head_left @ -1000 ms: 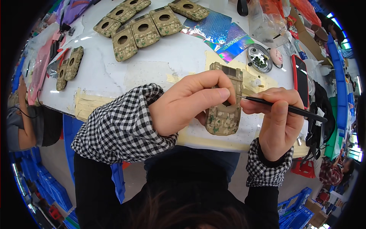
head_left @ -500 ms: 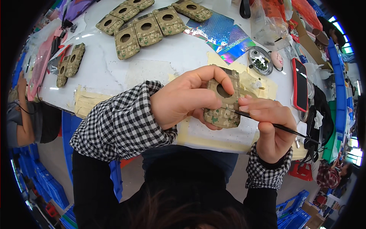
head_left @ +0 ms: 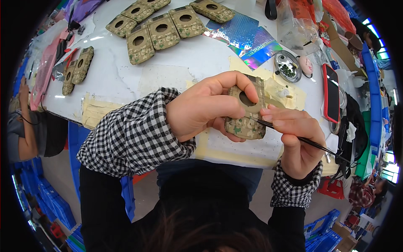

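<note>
My left hand [head_left: 205,107] grips a camouflage-patterned model tank hull [head_left: 247,128] above the table, its fingers and thumb around the sides. A round hole shows in the hull's upper face. My right hand [head_left: 300,136] pinches slim black tweezers [head_left: 308,141], whose tip meets or hovers just over the hull below the hole; actual contact is too fine to make out. Whatever the tip may hold is too small to see. Just beyond the hull, a whitish lump [head_left: 283,91] sits on yellowish tape.
Several similar hulls [head_left: 161,31] stand at the back, with more [head_left: 82,67] at left. Shiny holographic sheets [head_left: 247,40] lie behind my hands. To the right are a round metal dish [head_left: 299,74] of tiny dark green parts, a red-cased phone [head_left: 331,92] and plastic bags [head_left: 296,31].
The hull stays in my left hand, almost still. My right hand and the tweezers have shifted very slightly, with the tool's rear end a little lower.
</note>
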A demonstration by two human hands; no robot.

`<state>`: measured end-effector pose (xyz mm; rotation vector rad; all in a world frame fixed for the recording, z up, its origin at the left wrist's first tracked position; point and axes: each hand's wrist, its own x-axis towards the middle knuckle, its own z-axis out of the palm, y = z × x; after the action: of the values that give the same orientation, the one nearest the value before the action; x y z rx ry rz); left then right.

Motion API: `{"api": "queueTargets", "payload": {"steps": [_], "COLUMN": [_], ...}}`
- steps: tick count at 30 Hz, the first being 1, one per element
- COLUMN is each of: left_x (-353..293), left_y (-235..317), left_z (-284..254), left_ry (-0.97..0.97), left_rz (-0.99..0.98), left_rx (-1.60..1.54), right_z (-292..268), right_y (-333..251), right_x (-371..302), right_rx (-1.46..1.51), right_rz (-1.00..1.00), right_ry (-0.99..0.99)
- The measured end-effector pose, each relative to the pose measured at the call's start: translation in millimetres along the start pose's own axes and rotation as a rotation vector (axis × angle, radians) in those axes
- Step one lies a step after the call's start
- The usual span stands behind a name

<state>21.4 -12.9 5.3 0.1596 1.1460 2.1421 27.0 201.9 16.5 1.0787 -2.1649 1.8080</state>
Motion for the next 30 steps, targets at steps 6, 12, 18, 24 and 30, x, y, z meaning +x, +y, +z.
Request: {"api": "queueTargets", "payload": {"steps": [6,12,18,24,30], "left_x": [-0.3,-0.2,-0.5,0.2,0.0], "left_y": [0.6,-0.5,-0.7,-1.1,-1.0], "left_z": [1.9,0.3,-0.6,-1.1,-0.6], "left_ry": [0.021,0.014,0.009,0.003,0.011], "left_rz": [-0.003,0.0,-0.003,0.002,0.002], "left_rx": [0.004,-0.001,-0.001,-0.005,0.0], "right_z": [0.0,0.7,1.0,1.8,1.8], "right_y": [0.7,0.9,1.6,1.6,1.4], "right_x": [0.5,0.3,-1.0,-1.0,-1.0], "right_rx": [-0.015,-0.023,-0.007,0.013,0.006], "right_rz": [-0.016,-0.019,-0.008,0.005,0.008], "right_ry": [-0.008,-0.009,0.003,0.013,0.008]}}
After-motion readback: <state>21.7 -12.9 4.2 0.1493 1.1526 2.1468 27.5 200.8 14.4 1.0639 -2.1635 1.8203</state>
